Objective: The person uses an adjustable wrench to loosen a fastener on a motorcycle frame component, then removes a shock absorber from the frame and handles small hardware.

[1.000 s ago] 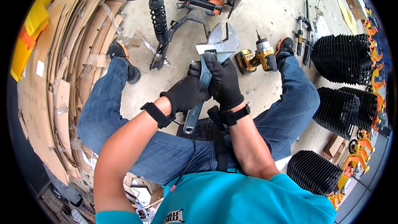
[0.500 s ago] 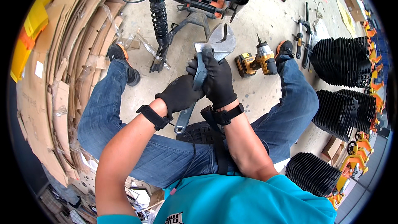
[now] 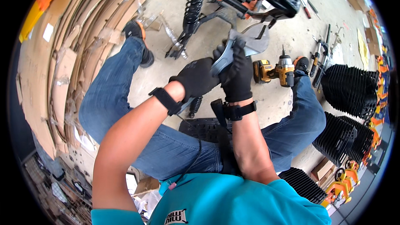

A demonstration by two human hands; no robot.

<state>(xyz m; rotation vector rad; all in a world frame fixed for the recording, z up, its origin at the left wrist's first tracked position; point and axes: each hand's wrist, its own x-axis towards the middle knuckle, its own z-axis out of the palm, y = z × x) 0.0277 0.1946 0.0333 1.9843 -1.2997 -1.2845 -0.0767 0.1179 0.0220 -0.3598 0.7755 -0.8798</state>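
Observation:
Both my hands wear black gloves and grip a grey metal bracket (image 3: 250,44) held up in front of me. My left hand (image 3: 195,78) wraps the bracket's long lower arm, which runs down past my wrist. My right hand (image 3: 238,74) clamps the upper part, just below its wide flat plate. I sit on the concrete floor (image 3: 291,33) with my legs in blue jeans spread apart. A black coil-spring shock absorber (image 3: 191,9) on a dark frame stands just beyond the bracket.
A yellow-and-black cordless drill (image 3: 275,71) lies on the floor by my right knee. Stacks of black ribbed plastic parts (image 3: 350,87) stand at the right. Flattened cardboard (image 3: 62,58) is piled at the left. Hand tools (image 3: 318,56) lie near the drill.
My hands have lifted the bracket up and away from my lap, toward the shock absorber and frame. The view has tilted, so the frame sits closer.

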